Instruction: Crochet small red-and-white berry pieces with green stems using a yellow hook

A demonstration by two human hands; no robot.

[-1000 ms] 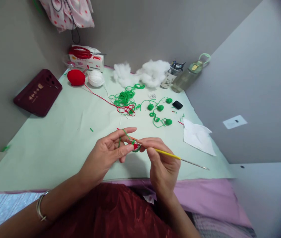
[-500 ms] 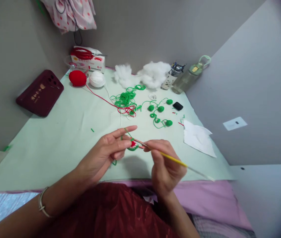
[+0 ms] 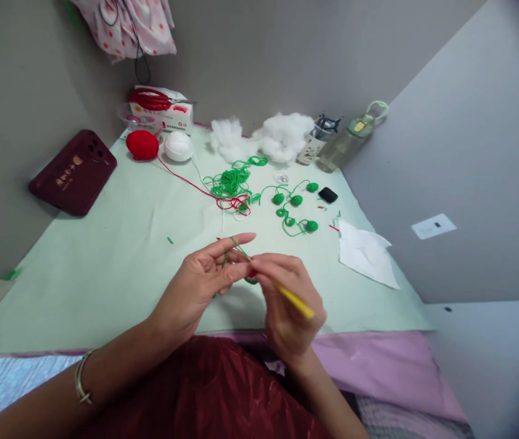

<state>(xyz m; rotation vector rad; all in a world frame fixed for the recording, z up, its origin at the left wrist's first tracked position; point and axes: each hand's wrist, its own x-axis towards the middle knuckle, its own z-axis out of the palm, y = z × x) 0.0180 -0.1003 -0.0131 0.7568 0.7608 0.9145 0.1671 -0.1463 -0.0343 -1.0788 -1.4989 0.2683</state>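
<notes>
Shifting closer to the left hand (image 3: 193, 280), the right hand (image 3: 286, 326) is pinching the hook (image 3: 296, 300), handle slanting toward the table's (image 3: 103, 274) front edge. Left thumb and fingers are pinching the half-hidden piece (image 3: 251, 281) near that edge, index stretching out, carrying yarn (image 3: 239, 246).

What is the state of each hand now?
Left hand: closed, pinching a small red-and-green crocheted piece.
Right hand: closed, holding a slim yellow-handled crochet hook.

Pale tabletop (image 3: 103, 268) between grey walls (image 3: 250, 61)
</notes>
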